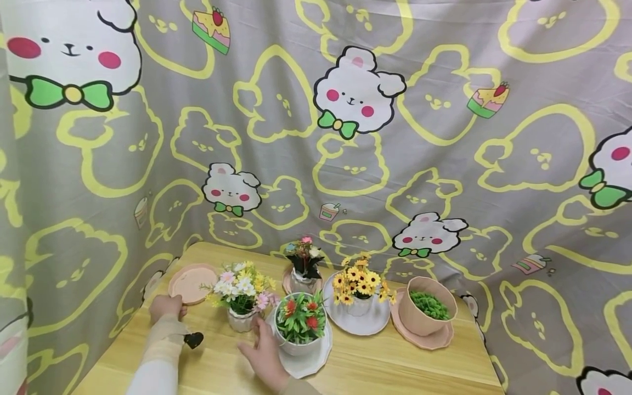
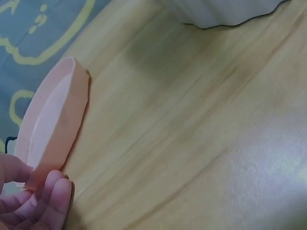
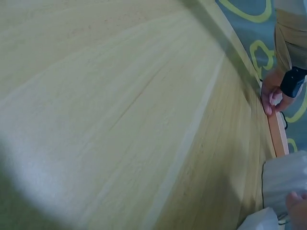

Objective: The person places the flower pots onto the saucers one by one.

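At the table's left, my left hand [image 1: 168, 308] pinches the near rim of a round pink plant saucer [image 1: 191, 282]. In the left wrist view, its thumb lies over the rim of the saucer [image 2: 57, 120] and the other fingers are against the outer side. My right hand [image 1: 266, 354] is spread beside a white pot [image 1: 242, 321] of white, pink and yellow daisies [image 1: 243, 286]. Whether its fingertips touch that pot cannot be told. Just right of this hand stands a white pot [image 1: 298, 346] with red-flowered greenery, on a white saucer [image 1: 316, 359].
Behind stands a small pot of mixed flowers [image 1: 305, 263]. A pot of yellow flowers [image 1: 360, 282] sits on a white saucer [image 1: 380, 325]. Further right, a pink pot [image 1: 419, 315] with green foliage rests on a pink saucer [image 1: 434, 341]. A patterned curtain [image 1: 286, 164] borders the wooden table [image 1: 395, 370].
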### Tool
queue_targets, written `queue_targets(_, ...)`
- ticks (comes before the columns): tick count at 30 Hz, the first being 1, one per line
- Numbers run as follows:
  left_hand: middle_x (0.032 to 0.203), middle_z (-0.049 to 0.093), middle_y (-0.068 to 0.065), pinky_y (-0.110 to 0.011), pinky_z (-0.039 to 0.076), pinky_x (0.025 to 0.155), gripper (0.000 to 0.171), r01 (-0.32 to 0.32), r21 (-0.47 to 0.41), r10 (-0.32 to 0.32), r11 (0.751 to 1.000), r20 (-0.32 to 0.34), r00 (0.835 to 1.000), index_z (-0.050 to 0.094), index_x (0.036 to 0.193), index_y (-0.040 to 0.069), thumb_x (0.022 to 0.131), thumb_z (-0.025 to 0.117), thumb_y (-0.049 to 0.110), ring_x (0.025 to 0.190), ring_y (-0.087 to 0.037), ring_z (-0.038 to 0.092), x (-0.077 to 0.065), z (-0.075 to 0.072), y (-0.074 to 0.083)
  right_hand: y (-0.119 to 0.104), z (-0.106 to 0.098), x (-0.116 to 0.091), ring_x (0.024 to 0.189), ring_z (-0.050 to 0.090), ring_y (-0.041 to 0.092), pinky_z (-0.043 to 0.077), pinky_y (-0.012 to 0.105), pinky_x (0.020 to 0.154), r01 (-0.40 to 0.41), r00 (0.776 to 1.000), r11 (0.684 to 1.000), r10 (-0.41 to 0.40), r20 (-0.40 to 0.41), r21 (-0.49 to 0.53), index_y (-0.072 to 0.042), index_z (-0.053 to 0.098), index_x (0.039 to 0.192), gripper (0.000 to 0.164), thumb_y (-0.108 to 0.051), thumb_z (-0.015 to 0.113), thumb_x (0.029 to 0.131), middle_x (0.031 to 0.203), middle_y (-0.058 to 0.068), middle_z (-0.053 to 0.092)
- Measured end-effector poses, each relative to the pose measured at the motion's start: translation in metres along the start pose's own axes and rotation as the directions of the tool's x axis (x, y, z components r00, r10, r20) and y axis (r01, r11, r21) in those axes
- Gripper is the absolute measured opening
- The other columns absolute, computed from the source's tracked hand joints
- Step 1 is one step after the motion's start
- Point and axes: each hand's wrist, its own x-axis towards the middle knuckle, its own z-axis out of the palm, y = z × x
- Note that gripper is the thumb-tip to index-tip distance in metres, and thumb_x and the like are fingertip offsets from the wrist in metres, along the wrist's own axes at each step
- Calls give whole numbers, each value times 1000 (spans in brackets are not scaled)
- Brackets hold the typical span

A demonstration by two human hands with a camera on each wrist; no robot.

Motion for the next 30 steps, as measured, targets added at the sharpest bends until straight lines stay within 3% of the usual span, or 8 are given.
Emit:
queue_targets(5,45,61,1,-19,47,43,41,-34,11,34,999,0,999,53,116,-18,92,43,15,39,-9,60,-6,-7,-3,-6,5,3,136,39,42,39,51,113,-28,997,996,22,-69,-89,5,34,145,82,-31,75,84,146,26,39)
queue_targets(10,48,61,2,-20,51,45,51,-46,-44,47,998,27,999,44,131,-19,92,44,14,41,-9,61,-13,-10,-9,-9,13,13,145,22,43,24,55,119,-42,993,997,35,-109,-68,8,20,149,97,-31,77,82,154,29,23)
queue_targets(18,52,62,0,-21,55,46,53,-62,-139,69,988,44,997,38,130,-23,91,48,11,43,-8,61,-26,-8,-24,1,27,44,138,40,35,33,30,117,136,951,990,-123,-285,28,4,27,145,98,-14,86,68,145,22,38)
queue_targets(23,54,63,-2,-23,56,47,54,-72,-161,82,984,60,995,37,129,-25,90,48,10,44,-8,62,-35,-6,-28,9,30,56,126,54,26,42,33,113,155,930,987,-158,-331,-37,-4,41,137,86,-22,88,67,133,11,54)
queue_targets(26,56,63,-2,-24,57,48,53,-72,-184,86,980,68,994,37,129,-25,90,49,9,45,-9,63,-41,-6,-31,11,30,61,122,56,25,44,36,110,119,935,990,-138,-328,-76,-4,44,134,83,-25,88,67,129,10,58)
queue_targets(30,56,63,-3,-25,58,48,52,-72,-202,86,977,59,995,38,128,-25,88,50,7,45,-9,63,-46,-9,-35,10,30,64,121,57,25,45,36,110,79,958,996,-87,-272,-39,-3,46,133,82,-23,89,66,127,11,61)
